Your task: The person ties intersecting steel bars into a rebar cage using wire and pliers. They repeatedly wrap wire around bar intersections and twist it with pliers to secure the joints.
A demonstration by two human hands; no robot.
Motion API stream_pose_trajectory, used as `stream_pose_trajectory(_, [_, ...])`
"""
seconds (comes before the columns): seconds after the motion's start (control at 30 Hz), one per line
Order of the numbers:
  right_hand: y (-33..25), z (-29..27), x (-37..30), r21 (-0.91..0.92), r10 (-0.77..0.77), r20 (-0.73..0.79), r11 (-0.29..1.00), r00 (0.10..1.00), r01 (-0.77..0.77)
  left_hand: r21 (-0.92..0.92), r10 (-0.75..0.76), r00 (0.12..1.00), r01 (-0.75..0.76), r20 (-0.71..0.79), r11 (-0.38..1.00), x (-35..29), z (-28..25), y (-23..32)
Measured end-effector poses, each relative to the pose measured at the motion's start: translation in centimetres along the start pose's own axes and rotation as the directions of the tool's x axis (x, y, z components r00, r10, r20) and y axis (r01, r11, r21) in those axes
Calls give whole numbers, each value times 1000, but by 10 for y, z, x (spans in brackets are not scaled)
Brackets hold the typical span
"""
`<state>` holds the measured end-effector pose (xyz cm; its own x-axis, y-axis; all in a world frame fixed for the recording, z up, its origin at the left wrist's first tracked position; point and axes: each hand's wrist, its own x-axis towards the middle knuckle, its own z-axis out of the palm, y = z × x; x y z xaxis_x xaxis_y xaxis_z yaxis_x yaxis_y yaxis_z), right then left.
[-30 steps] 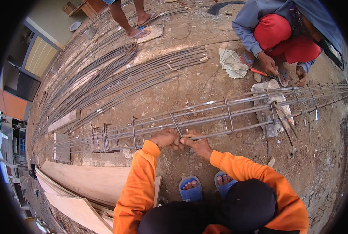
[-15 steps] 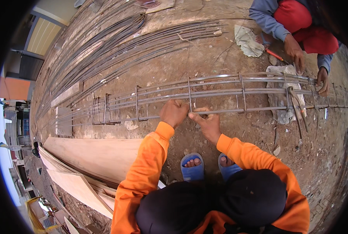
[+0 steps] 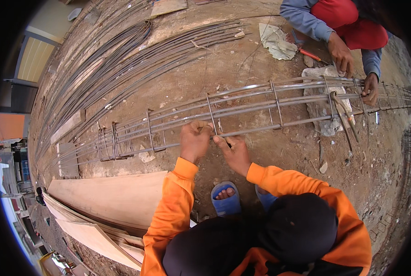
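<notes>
A long cage of steel reinforcing bars (image 3: pixel 168 146) runs across in front of me, held in shape by square wire stirrups (image 3: pixel 276 103). My left hand (image 3: pixel 195 140) is closed in a pinch at the near bar, just beside one stirrup's lower corner. Close to its right, my right hand (image 3: pixel 233 152) also has its fingers pressed together at that same corner, thumb against the near bar. Whatever small thing lies between the fingertips is too small to make out. Several spare stirrups (image 3: pixel 115 140) hang bunched on the cage's left end.
Across the cage, a crouching co-worker's hands (image 3: pixel 342 57) work at its right part, over a pale stone block (image 3: pixel 323 110). Pincers with red handles (image 3: pixel 309 54) lie nearby. Loose bars (image 3: pixel 122 69) spread at far left; plywood sheets (image 3: pixel 108 198) lie near left. Another tool (image 3: pixel 342 117) hangs on the cage.
My view has turned slightly, so the cage appears more tilted. My left hand has rolled, its fingers now bunched higher by the stirrup. My right hand stays at the same corner.
</notes>
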<state>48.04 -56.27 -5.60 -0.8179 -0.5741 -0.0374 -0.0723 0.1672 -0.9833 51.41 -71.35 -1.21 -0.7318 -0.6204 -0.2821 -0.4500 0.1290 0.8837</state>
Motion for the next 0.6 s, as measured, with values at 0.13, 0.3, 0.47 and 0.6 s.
stream_pose_trajectory(0.13, [-11,-20,0,-59,-79,-41,995,996,77,-19,170,985,-170,1,985,-16,10,4])
stream_pose_trajectory(0.3, [-1,4,0,-5,-129,-22,992,991,129,149,473,880,-462,-46,874,-47,-8,-6])
stream_pose_trajectory(0.47, [-3,-18,-7,-78,7,35,997,999,-4,270,718,694,-702,54,659,-48,1,5])
stream_pose_trajectory(0.6, [-13,-14,-24,56,79,94,995,992,-84,376,797,563,-802,218,464,-39,-13,-2])
